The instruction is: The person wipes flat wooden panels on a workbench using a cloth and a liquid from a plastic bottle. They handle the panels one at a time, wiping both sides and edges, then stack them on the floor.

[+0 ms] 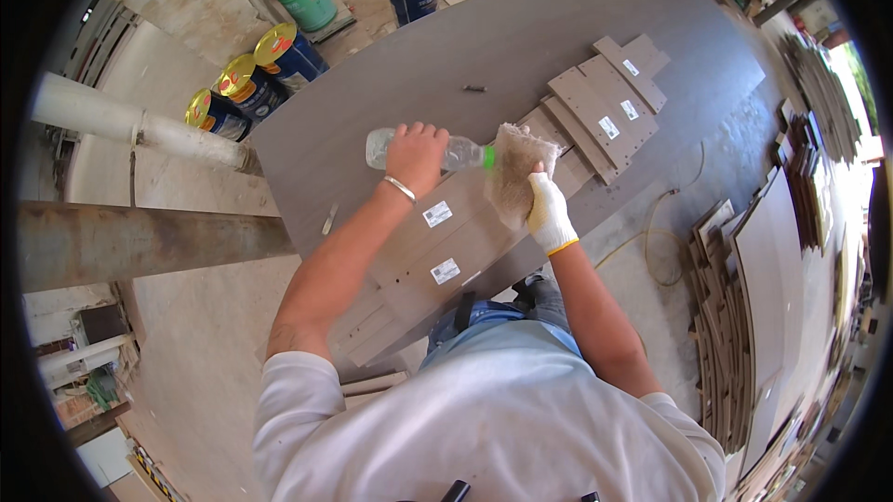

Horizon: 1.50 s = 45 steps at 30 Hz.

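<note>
Right now the person's bare left hand is wrapped around a clear plastic bottle, held on its side above the big grey-brown desk. The bottle's green cap points straight at a frayed tan cloth, touching its edge. That cloth is gripped from below by the right hand, which wears a white glove with a yellow cuff, fingers closed on the fabric. Beneath both hands lie flat wood-grain panels with small white labels, and more panels are stacked just beyond the cloth. Several blue tins with yellow lids stand on the floor off the desk's far left corner.
</note>
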Each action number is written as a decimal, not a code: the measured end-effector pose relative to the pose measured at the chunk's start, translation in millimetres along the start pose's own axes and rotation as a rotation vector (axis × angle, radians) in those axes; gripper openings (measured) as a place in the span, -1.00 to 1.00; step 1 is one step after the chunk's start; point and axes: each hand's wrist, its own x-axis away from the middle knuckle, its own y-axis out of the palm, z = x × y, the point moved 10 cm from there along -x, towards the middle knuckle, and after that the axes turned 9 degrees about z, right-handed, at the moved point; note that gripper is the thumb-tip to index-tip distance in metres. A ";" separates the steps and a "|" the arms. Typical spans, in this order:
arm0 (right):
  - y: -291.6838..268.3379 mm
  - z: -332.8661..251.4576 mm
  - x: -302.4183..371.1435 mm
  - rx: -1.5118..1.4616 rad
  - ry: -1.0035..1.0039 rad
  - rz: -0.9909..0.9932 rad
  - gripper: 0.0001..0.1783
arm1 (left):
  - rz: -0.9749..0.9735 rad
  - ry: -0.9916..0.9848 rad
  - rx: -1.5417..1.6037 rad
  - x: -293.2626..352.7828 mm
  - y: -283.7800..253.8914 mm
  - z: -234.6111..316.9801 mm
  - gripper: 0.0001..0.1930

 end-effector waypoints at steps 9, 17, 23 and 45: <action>36.9 13.3 8.5 -0.262 0.144 -0.062 -0.33 | -0.019 0.023 0.063 39.5 11.8 -7.3 -0.67; 45.2 59.7 47.2 -0.439 0.403 -0.081 -0.28 | 0.138 -0.804 0.647 110.2 150.7 -128.9 -0.42; -123.5 -1.7 30.5 -0.292 0.000 0.116 -0.39 | 0.233 -0.986 0.848 127.3 193.3 -154.0 -0.27; 85.7 15.7 -64.4 1.660 -1.276 -0.416 -0.72 | -0.186 -0.716 -0.149 224.1 145.7 29.1 -0.29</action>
